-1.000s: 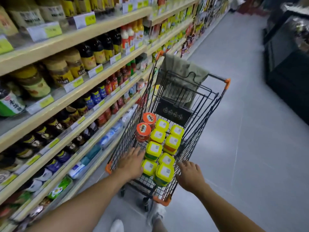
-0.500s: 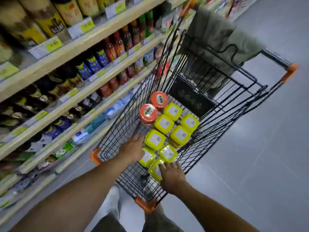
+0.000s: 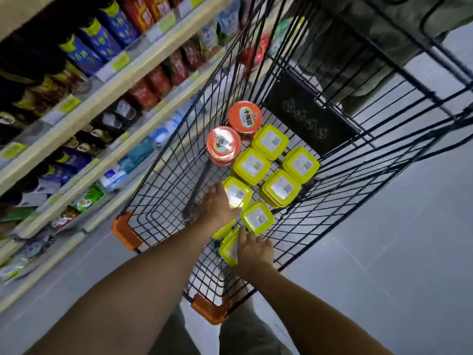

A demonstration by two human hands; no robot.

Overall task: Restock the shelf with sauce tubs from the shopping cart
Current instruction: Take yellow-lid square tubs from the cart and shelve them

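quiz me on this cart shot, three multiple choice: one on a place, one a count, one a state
1. Where are the orange-lidded tubs?
A on the floor
B in the cart, beyond the yellow-lidded tubs
C on the top shelf

2. How many orange lids show?
A one
B two
C five

3. The right hand is
A on the nearest yellow tub
B on the cart's rim
C lifting an orange tub

Answers: 1 B, they stand at the cart's far left; 2 B, two round lids show; 3 A, its fingers lie over that tub.
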